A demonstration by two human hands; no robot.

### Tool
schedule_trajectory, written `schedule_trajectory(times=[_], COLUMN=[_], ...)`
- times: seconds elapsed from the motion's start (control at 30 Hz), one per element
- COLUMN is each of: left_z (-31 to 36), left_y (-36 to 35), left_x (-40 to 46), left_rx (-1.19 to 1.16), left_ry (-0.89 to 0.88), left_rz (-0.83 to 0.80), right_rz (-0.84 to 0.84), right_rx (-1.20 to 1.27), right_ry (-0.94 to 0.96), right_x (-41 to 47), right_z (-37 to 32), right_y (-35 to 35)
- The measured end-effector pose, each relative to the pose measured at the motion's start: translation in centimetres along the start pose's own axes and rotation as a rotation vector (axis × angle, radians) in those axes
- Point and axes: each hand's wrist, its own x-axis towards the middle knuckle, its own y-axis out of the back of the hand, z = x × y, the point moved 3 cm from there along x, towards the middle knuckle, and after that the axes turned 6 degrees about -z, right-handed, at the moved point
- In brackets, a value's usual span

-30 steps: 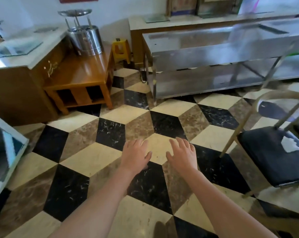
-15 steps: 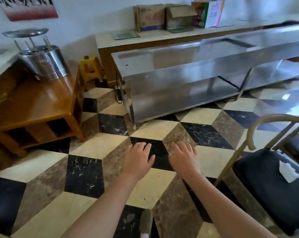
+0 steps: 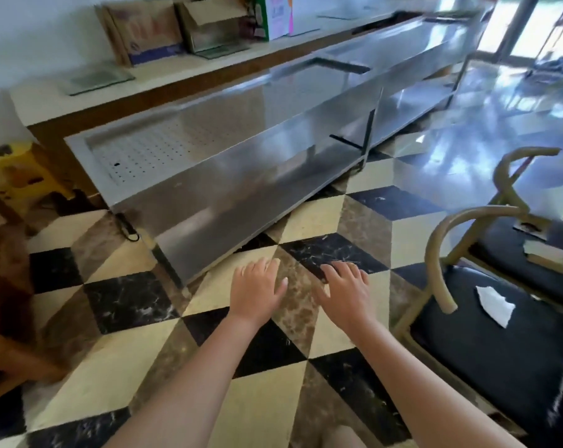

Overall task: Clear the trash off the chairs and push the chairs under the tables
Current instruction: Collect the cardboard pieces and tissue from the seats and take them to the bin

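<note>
Tiled floor (image 3: 137, 299) lies under your left hand (image 3: 257, 291) and right hand (image 3: 348, 294), fingers spread, holding nothing; right, paper (image 3: 495, 305) lies on a chair (image 3: 500, 350).

Floor (image 3: 137, 302): black, cream and brown diamond tiles under the hands.
Steel counter (image 3: 228, 176): beyond the hands.
Wall shelf (image 3: 163, 79): behind it, holding cardboard boxes (image 3: 144, 30).
Yellow stool (image 3: 18, 169): far left.
Light: glare on floor, upper right.

A floor (image 3: 137, 299) of cream, brown and black marble diamonds fills the frame, bearing a long steel surface (image 3: 228, 176) across the upper middle, a yellow stool (image 3: 18, 176) at left, and two black-seated chairs at right, the nearer chair (image 3: 500, 344) carrying a white paper scrap (image 3: 495, 305).
</note>
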Motion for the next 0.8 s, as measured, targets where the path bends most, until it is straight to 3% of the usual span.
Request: schedule_trajectory(times=[0.23,0.5,0.8], left_z=[2.5,6.2,13.2], left_y=[-2.7,-2.4,-4.9], left_x=[13.8,31.3,50.5], left_rx=[-0.013,-0.030,-0.001], left_ry=[-0.100,-0.094,-0.261], left_rz=[-0.022,-0.025,-0.033], right_rz=[0.025,0.089,0.160], right_rx=[0.042,0.015,0.011], right_ry=[-0.097,-0.119,-0.219], right_x=[11.8,27.3,40.8], right_z=[7.1,16.2,27.5], right_y=[0.6,5.1,7.3])
